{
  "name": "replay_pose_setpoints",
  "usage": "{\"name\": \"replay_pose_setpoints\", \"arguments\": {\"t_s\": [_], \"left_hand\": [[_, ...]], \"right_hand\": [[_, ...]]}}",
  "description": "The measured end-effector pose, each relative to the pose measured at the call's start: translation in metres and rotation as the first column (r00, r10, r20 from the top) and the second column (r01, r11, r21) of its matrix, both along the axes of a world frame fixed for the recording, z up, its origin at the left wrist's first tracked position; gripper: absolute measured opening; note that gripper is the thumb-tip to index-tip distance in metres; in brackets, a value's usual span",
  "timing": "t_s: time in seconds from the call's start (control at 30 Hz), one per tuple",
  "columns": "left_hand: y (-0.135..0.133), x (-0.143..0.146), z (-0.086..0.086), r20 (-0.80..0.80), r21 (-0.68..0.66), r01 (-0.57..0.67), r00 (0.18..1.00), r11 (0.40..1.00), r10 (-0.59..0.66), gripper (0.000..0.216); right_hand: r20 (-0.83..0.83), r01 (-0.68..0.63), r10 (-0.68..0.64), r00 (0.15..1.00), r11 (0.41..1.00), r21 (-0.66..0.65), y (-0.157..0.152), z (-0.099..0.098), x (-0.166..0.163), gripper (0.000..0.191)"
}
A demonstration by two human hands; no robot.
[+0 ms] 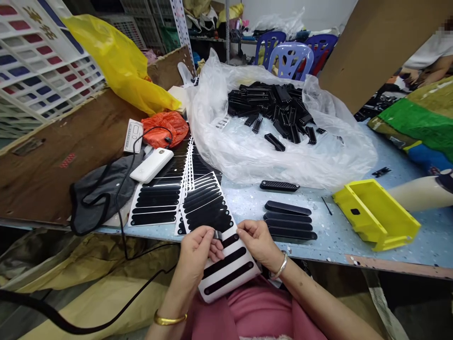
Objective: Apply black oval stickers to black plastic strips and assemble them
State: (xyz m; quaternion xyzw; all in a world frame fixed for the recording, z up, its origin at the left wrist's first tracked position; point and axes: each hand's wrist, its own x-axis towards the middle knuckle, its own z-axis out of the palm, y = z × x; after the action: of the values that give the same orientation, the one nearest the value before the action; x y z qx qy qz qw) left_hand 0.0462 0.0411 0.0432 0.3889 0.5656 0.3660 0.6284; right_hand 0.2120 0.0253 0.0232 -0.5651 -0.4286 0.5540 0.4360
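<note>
A white backing sheet (226, 267) with black rounded sticker strips lies tilted over the table's front edge, toward my lap. Between the thumb and fingers of my left hand (200, 245) is the lifted end of a black sticker strip (217, 234). My right hand (260, 242) pinches the sheet's right edge near one end of the strips; its fingertips partly hide what they grip. Right of the sheet, several slim black bars (288, 221) lie stacked side by side. Beyond them is a black piece with a mesh-patterned face (279, 185).
More sticker sheets (155, 203) lie at left under a white power bank (152, 165) with a black cable. Behind, a clear plastic bag (226, 160) holds a heap of black parts (276, 106). A yellow bin (375, 212) stands right. A person (430, 61) sits at far right.
</note>
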Motion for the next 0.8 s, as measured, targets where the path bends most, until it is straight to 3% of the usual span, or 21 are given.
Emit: {"name": "replay_pose_setpoints", "arguments": {"t_s": [0.13,0.27,0.4,0.5,0.63,0.7,0.8], "left_hand": [[0.026,-0.039,0.022,0.077,0.077,-0.241,0.969,0.967,0.236,0.026],[0.051,-0.076,0.050,0.181,0.292,-0.439,0.898,0.850,0.402,0.015],[0.063,-0.085,0.070,0.274,0.428,-0.500,0.865,0.753,0.419,0.005],[0.069,-0.084,0.078,0.333,0.409,-0.533,0.843,0.741,0.423,0.002],[0.077,-0.087,0.080,0.390,0.412,-0.635,0.771,0.653,0.504,0.005],[0.077,-0.086,0.076,0.352,0.442,-0.604,0.797,0.663,0.492,0.005],[0.072,-0.075,0.061,0.251,0.428,-0.457,0.889,0.779,0.384,0.009]], "right_hand": [[0.032,0.083,-0.085,0.996,0.995,0.048,0.015,-0.006,-0.001,0.021],[0.067,0.088,-0.092,0.993,0.995,0.054,0.030,-0.012,-0.012,0.019],[0.086,0.069,-0.073,0.994,0.997,0.046,0.040,-0.016,-0.020,0.019],[0.145,0.092,-0.102,0.984,0.993,0.078,0.044,-0.018,-0.021,0.018],[0.227,0.109,-0.131,0.965,0.988,0.108,0.045,-0.019,-0.020,0.019],[0.253,0.092,-0.118,0.960,0.990,0.110,0.043,-0.018,-0.019,0.020],[0.292,0.073,-0.103,0.951,0.991,0.110,0.037,-0.018,-0.017,0.022]]}}
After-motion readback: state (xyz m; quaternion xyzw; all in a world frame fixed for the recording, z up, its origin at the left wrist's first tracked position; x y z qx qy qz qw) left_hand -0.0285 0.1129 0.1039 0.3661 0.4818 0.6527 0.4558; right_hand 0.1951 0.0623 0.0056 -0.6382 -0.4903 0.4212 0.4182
